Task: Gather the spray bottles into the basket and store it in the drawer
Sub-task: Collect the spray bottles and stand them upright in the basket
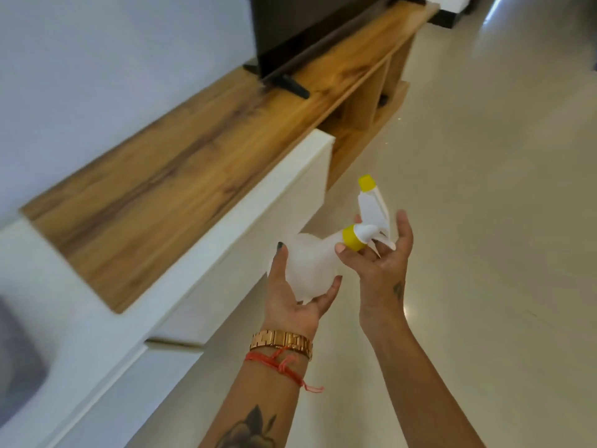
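Note:
A translucent white spray bottle [311, 263] with a yellow collar, a white trigger head and a yellow nozzle tip lies tilted in both my hands, head pointing up and right. My left hand [295, 297] cups its round body from below. My right hand [379, 258] holds the neck at the yellow collar, fingers spread around the trigger. The bottle hangs in the air in front of a white drawer front [258, 221] of the low cabinet. No basket is in view.
A long low cabinet with a wooden top [168, 176] runs along the white wall on the left. A dark TV [310, 30] stands on it at the back. Open wooden shelves [368, 108] lie beyond the white drawers. Pale tiled floor [484, 189] spreads to the right.

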